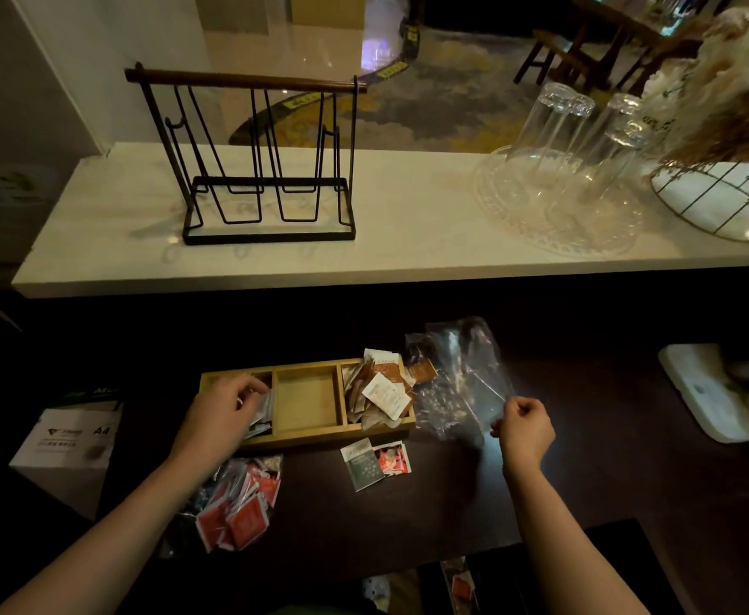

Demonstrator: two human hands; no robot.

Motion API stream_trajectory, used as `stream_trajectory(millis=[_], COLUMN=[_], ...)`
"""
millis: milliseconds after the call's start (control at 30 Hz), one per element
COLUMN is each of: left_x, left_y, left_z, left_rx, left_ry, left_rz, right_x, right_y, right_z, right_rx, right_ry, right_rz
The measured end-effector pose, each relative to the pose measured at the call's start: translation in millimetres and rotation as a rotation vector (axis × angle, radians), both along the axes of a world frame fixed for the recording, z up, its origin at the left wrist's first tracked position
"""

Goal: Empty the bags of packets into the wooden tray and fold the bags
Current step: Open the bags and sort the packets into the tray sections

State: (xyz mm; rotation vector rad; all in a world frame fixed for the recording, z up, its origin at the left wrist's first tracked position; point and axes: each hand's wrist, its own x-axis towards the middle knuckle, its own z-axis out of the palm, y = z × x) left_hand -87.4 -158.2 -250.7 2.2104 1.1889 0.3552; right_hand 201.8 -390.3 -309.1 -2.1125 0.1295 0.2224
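Reading "A4" on white box [71, 441] beside wooden tray [306, 437]

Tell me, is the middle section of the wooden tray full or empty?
Empty: the wooden tray's middle compartment shows only bare wood, while packets fill both end compartments.

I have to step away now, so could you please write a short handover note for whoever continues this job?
Left hand: in the left compartment of the wooden tray, fingers curled on packets there.
Right hand: pinching the empty clear bag right of the tray.
Done: right compartment heaped with brown and white packets; middle compartment empty.
Left: bag of red packets in front of the tray is unemptied; two loose packets lie on the table; bags need folding.
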Motion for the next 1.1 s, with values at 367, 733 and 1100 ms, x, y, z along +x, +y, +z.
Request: stream_trajectory(millis=[367, 733, 1100], left_x=[-43, -72, -100], left_y=[6, 6, 0], left_z=[-38, -38, -27], left_rx=[-0.004, -0.199, -0.338], left_ry=[0.263, 0.296, 0.338], left_rz=[0.051, 0.182, 0.04], right_x=[-9, -30, -141], right_y=[3, 17, 76], right_z=[-31, 0, 19], right_rx=[-0.227, -0.487, -0.227], right_ry=[0.118, -0.272, -0.133], right_rz=[0.167, 0.302, 1.197])
